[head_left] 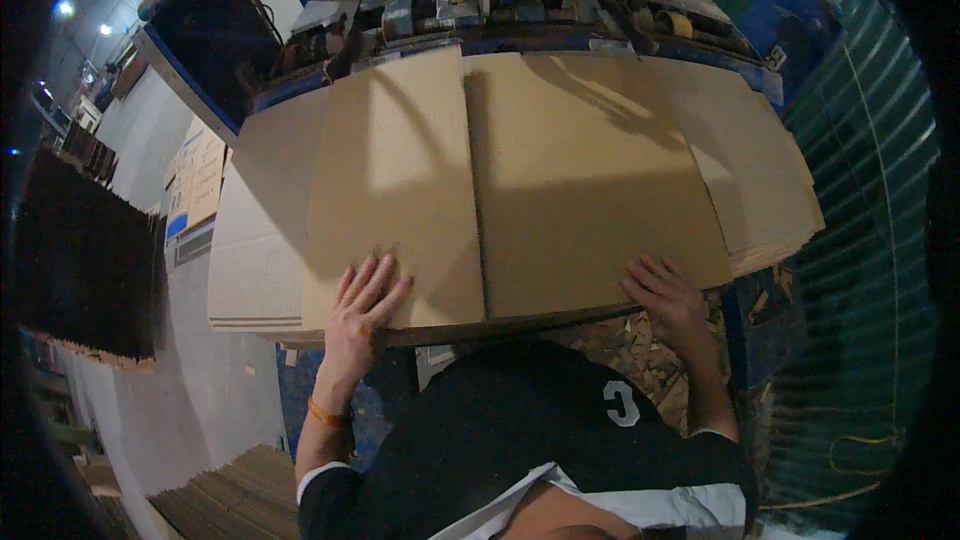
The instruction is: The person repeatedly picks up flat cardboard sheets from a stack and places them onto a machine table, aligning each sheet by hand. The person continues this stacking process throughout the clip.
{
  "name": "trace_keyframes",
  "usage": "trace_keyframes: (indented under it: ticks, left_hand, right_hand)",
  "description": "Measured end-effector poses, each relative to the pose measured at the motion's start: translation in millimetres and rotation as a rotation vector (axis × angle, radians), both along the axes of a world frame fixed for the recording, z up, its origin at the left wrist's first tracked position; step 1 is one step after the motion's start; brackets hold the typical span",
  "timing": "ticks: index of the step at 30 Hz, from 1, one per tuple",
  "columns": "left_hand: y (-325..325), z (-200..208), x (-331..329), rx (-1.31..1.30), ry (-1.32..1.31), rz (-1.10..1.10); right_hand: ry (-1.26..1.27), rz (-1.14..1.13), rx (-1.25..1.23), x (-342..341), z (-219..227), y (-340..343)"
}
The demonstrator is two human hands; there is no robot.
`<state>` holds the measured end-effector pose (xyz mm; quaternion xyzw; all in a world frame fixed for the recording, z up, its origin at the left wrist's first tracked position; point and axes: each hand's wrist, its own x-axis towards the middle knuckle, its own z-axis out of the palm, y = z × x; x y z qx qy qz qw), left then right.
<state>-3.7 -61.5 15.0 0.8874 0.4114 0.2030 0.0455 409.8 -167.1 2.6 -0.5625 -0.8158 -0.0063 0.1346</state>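
In front of me lies a stack of flat cardboard sheets (590,180), spread wide against the machine's front. The top layer is folded inward, and its two panels meet at a dark seam a little left of the middle. My left hand (368,295) rests flat on the near edge of the left panel (400,170), fingers stretched out. Near the front edge of the right panel, my right hand (665,292) lies with its fingers extended on the cardboard. Paler sheets (255,210) stick out at the left, and more (750,160) at the right.
A blue-framed machine with belts and rollers (520,15) stands beyond the stack. Cardboard scraps (640,365) lie below the near edge. A corrugated green wall (870,240) borders the right. Dark stacked cardboard (85,250) stands on the left, with another stack (225,500) lower down.
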Motion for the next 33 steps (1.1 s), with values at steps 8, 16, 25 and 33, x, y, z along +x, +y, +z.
trace_keyframes:
  ticks: [8,16,25,33]
  left_hand:
    - [25.3,3.3,1.0,-0.070,0.207,-0.095]
    - [90.2,-5.4,20.1,0.043,0.090,-0.068]
    - [218.9,-21.1,61.3,0.185,-0.106,-0.050]
    - [257.5,-22.6,86.9,0.237,0.168,0.530]
  right_hand:
    - [0.182,0.054,-0.056,25.2,1.0,30.7]
    - [0.024,0.010,-0.117,75.5,3.1,108.9]
    - [-0.052,-0.111,-0.016,100.0,-2.9,231.7]
    - [-0.320,-0.509,0.208,54.7,-4.4,271.7]
